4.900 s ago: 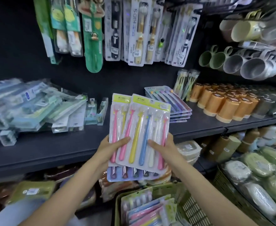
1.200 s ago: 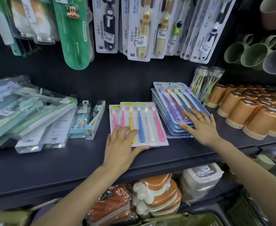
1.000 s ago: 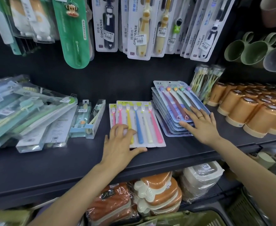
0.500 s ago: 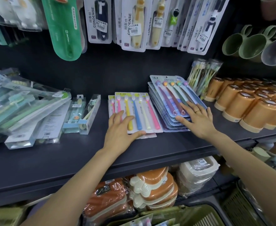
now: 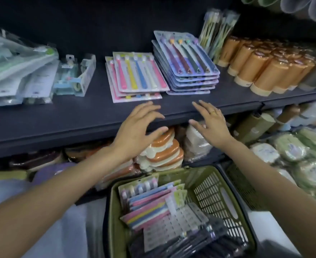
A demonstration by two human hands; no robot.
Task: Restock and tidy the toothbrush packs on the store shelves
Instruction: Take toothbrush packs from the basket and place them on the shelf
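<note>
With the pink-backed toothbrush packs [image 5: 134, 77] stacked on the shelf [image 5: 78, 116] just beyond the fingertips, the left hand [image 5: 136, 127] and right hand [image 5: 209, 121] hovered spread and empty, while the green basket [image 5: 226, 200] below them held further packs, so restocking appeared only partly complete.

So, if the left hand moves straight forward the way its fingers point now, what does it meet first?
Probably the pink-backed toothbrush packs, lying just beyond the left hand on the shelf. Depth is unclear; the hand may pass above them.
</note>
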